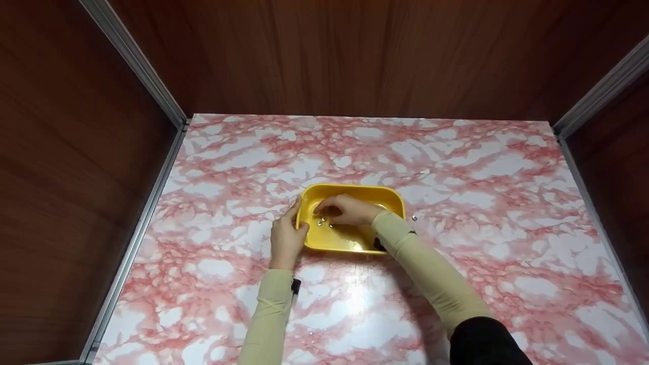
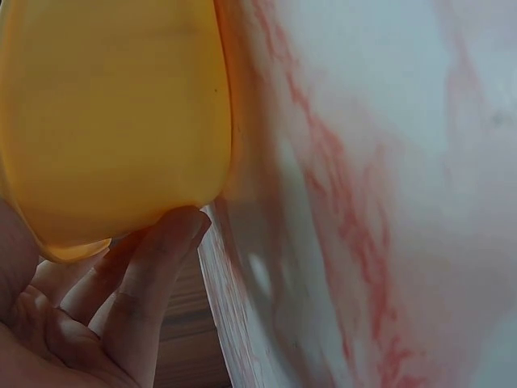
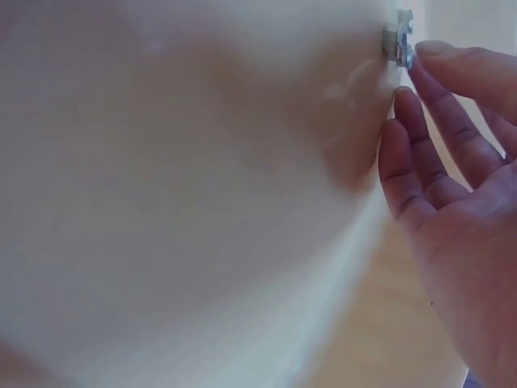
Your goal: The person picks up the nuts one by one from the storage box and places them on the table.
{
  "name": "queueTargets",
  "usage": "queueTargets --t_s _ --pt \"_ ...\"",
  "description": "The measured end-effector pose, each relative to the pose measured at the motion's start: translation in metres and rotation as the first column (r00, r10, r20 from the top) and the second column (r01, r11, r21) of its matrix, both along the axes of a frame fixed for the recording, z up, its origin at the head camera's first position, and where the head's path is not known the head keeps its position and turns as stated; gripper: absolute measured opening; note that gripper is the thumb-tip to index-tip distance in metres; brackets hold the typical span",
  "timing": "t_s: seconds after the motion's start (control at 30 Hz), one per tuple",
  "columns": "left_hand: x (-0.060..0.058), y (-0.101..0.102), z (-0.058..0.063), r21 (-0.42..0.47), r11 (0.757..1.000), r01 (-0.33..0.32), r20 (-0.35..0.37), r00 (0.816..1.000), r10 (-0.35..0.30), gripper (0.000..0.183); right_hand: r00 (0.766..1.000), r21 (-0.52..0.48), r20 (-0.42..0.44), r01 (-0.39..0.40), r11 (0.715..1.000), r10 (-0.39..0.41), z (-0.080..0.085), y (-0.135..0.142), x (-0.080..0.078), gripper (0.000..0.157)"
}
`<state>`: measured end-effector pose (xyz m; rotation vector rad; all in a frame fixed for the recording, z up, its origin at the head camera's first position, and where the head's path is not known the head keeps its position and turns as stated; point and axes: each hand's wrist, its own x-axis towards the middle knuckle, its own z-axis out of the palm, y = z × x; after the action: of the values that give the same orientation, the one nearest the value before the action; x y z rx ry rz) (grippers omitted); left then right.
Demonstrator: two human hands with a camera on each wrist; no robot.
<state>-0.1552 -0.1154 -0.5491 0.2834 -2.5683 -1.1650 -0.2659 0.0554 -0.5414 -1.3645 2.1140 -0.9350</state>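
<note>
My left hand grips the left end of a yellow plastic bin, thumb at the rim and fingers along the outside. In the left wrist view the fingers lie against the wall of the bin. My right hand reaches down inside the bin, thumb and forefinger parted around several small shiny metal nuts. In the right wrist view these nuts sit at the tips of the thumb and forefinger of the right hand; no firm pinch shows.
One more small metal piece lies on the table just right of the bin. The red-and-white marbled table is bounded by dark wood panels at the back and sides, with metal edge strips.
</note>
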Motion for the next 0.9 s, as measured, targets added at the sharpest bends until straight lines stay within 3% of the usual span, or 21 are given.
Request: queueTargets --t_s 0.9 --pt "0.0003 0.0004 0.0014 -0.012 1.000 0.002 0.006 1.000 -0.002 0.064 1.000 0.007 0.015 0.014 1.000 -0.014 -0.0047 -0.0042 0.0017 0.033"
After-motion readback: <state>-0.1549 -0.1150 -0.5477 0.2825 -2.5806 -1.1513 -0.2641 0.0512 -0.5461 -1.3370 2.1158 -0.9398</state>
